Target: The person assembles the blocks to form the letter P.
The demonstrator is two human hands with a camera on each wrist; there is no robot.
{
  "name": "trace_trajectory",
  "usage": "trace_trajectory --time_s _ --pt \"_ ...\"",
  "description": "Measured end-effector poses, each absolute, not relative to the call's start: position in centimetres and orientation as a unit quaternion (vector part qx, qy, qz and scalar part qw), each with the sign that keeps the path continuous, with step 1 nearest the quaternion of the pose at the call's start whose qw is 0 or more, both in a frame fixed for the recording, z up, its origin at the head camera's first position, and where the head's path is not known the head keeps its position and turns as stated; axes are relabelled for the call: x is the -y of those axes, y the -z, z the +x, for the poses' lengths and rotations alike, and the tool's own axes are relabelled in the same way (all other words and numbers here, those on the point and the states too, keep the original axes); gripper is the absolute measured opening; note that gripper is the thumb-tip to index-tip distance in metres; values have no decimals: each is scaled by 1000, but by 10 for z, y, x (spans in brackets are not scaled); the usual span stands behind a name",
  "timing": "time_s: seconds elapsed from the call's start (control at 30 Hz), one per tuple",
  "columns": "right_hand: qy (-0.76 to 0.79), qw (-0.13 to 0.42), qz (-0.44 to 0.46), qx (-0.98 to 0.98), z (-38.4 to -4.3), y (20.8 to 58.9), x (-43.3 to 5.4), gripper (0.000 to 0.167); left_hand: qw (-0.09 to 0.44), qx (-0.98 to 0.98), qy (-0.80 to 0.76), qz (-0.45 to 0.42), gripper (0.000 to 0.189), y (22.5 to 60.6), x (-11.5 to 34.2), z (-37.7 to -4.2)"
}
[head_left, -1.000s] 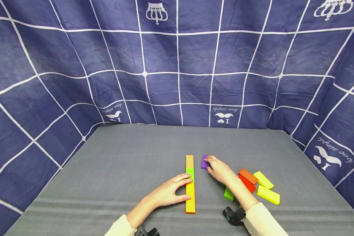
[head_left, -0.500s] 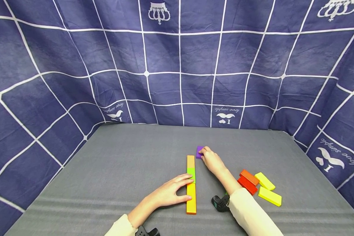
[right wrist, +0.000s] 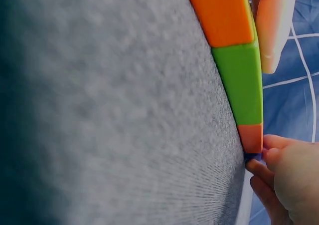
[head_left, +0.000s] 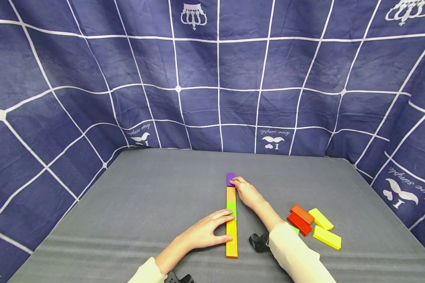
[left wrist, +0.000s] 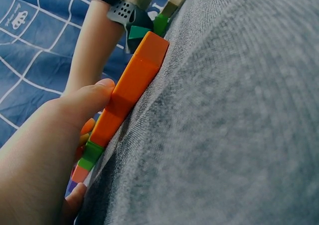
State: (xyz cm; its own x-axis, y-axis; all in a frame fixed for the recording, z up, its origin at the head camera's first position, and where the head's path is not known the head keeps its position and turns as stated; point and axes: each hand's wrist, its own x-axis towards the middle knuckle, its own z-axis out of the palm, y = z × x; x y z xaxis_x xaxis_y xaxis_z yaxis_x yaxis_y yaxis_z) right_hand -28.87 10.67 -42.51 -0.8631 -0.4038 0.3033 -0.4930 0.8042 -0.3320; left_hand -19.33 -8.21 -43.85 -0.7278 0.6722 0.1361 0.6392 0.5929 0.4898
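A straight row of blocks runs away from me. Nearest lies a long yellow-orange block, followed by a bright green block and a light orange block. At the far end is a purple block, pinched by the fingers of my right hand; the right wrist view shows it mostly hidden behind the fingers. My left hand rests against the row, fingers extended over the green block and thumb touching the left side of the yellow-orange block, whose orange side fills the left wrist view.
Right of the row lie a red block, an orange-red block and two yellow blocks. A green block is partly hidden by the right sleeve. Behind the grey table surface hangs a blue grid-patterned curtain.
My right hand has carried the purple block forward and left, from beside the row to its far end. The left hand stays in place on the row.
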Motion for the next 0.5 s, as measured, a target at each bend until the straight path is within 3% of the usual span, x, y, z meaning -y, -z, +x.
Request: trace_trajectory --time_s 0.5 --pt "-233 97 227 941 -285 427 -106 26 32 -894 -256 367 57 439 80 -193"
